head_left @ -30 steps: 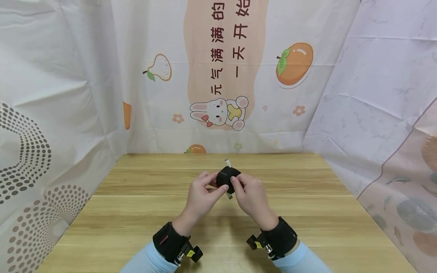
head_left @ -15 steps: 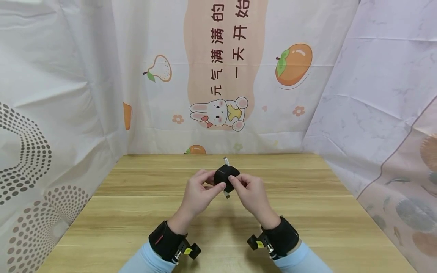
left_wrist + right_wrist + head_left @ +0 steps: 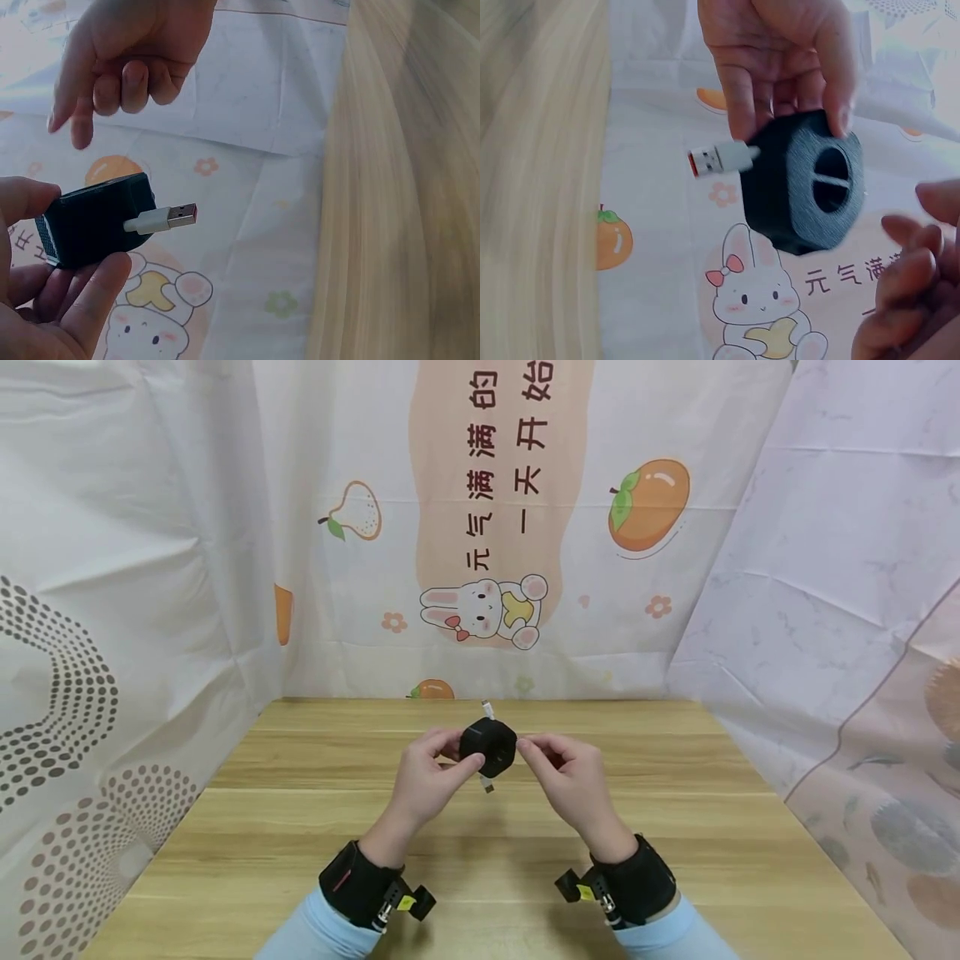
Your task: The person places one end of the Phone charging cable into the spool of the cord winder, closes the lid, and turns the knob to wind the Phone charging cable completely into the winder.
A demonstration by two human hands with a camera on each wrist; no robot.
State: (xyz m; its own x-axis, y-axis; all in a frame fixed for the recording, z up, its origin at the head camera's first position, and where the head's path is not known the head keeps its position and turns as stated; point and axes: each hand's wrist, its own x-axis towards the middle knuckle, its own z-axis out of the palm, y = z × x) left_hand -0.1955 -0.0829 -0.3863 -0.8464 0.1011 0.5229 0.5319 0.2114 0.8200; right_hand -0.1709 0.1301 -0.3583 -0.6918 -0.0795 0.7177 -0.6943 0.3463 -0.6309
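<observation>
A black, many-sided cable winder (image 3: 476,740) is held up over the table, pinched at its left side between the thumb and fingers of my left hand (image 3: 422,781). A white USB plug (image 3: 169,218) with a metal end sticks out of its near side, and a second white plug (image 3: 488,709) out of the far side. The right wrist view shows a round opening with a light bar across it in the winder's textured face (image 3: 806,191). My right hand (image 3: 573,777) is beside the winder's right edge, holding nothing, with a gap to the case in both wrist views.
Beneath both hands lies a wood-grain table (image 3: 480,885). White printed cloth (image 3: 337,602) with a rabbit, fruit and lettering hangs behind the table's far edge, and more cloth hangs at both sides. Each wrist wears a black strap (image 3: 362,887) with a small camera.
My right hand has come off the winder's face and moved right. My left hand has carried the winder slightly left and up, and its opening now shows in the head view.
</observation>
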